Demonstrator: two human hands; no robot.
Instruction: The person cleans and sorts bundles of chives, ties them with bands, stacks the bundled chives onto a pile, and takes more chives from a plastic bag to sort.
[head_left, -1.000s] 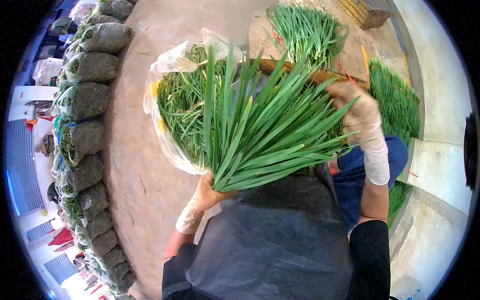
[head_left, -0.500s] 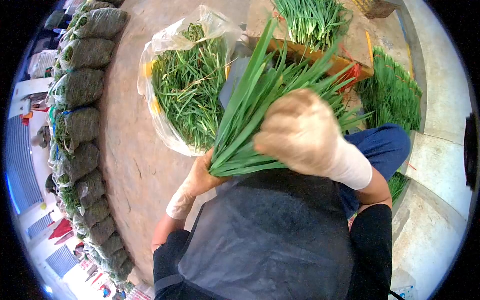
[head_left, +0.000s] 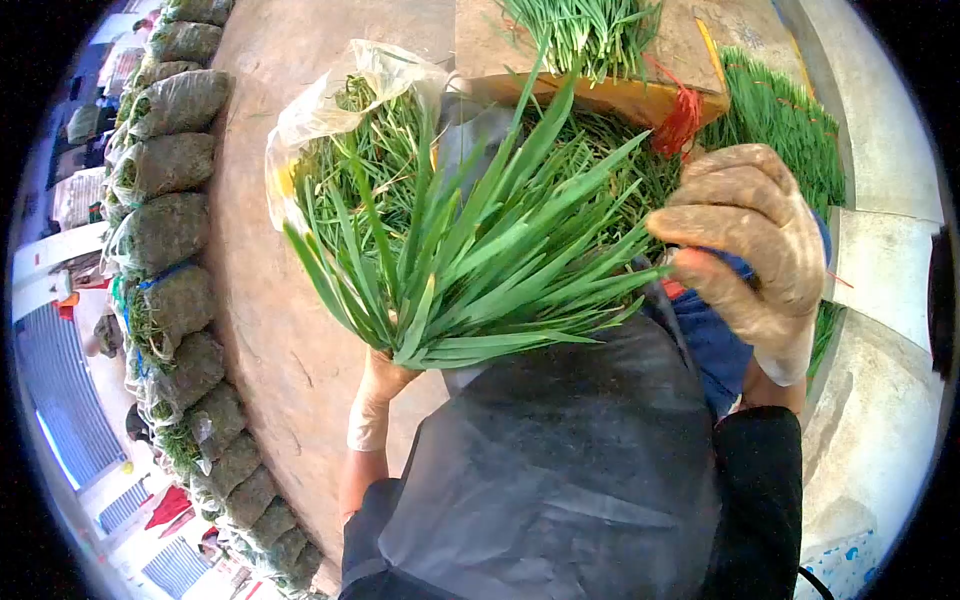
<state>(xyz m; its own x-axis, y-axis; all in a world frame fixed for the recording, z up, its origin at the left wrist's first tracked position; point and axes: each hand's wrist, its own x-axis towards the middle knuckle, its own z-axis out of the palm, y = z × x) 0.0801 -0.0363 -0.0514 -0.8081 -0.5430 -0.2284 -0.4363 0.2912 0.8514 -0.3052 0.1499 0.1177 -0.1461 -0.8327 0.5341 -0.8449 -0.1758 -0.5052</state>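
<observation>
My left grip clasps the base of a fanned green-leaf bunch just beyond my dark apron, while my gloved right grip hangs, thumb and fingers parted, beside its tips; a plastic bag of greens sits behind.

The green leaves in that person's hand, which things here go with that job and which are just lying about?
Seems part of the job:
green leaves, held in the left hand
right hand, by the leaf tips
leaf bundle on the board
red strings, perhaps

Probably just about:
row of stuffed sacks
red thing far off, too small to name
</observation>
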